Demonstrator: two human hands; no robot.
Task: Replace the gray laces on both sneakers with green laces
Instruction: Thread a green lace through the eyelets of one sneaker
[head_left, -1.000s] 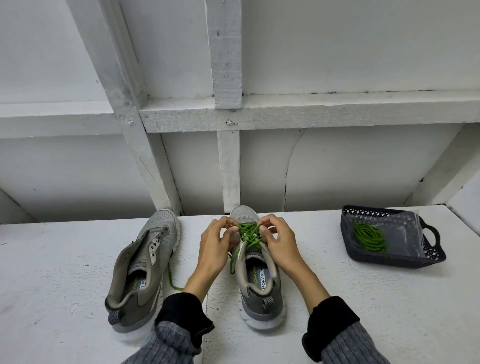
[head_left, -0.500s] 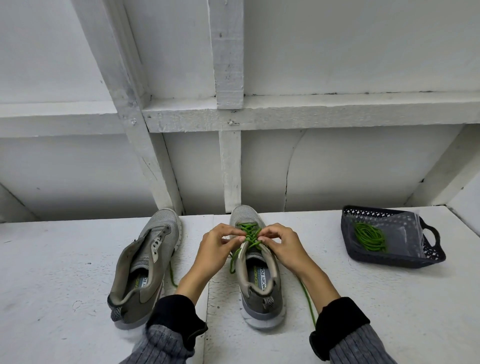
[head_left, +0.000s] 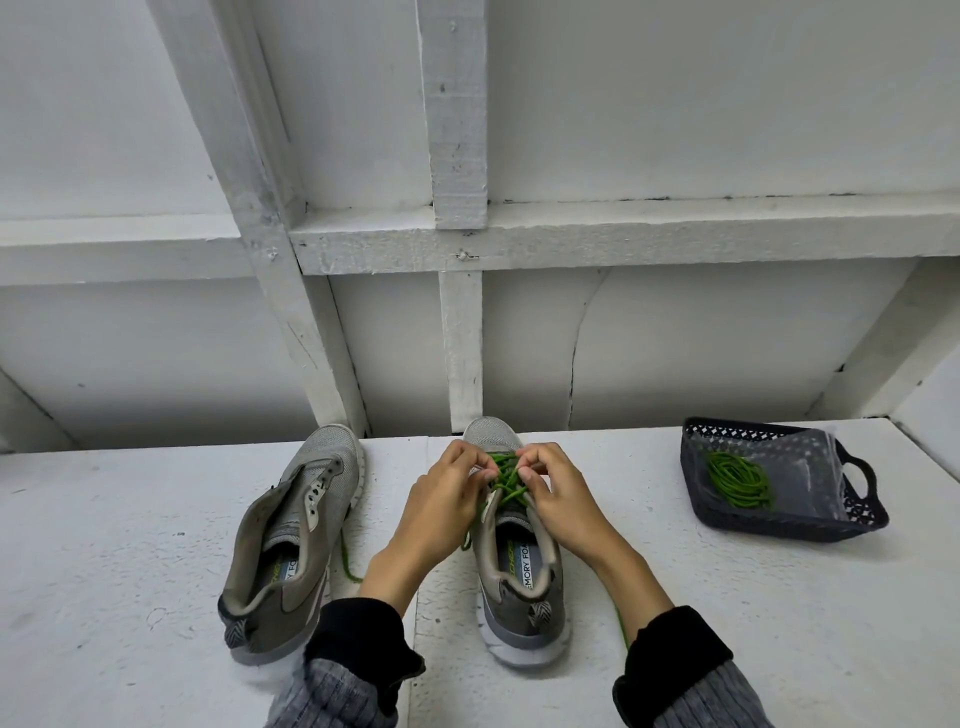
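White-painted boards and beams rise behind a white table (head_left: 156, 545). On it, at the right, a dark basket (head_left: 789, 525) holds a coiled green lace (head_left: 737, 478). Two gray sneakers stand toe-away: the left sneaker (head_left: 291, 551) has bare eyelets, and the right sneaker (head_left: 524, 566) sits between the forearms, threaded with a second green lace (head_left: 506, 480) whose ends trail past both wrists. Over its eyelets, the left hand (head_left: 441, 501) and right hand (head_left: 558, 496) are curled, fingertips pinching that lace.
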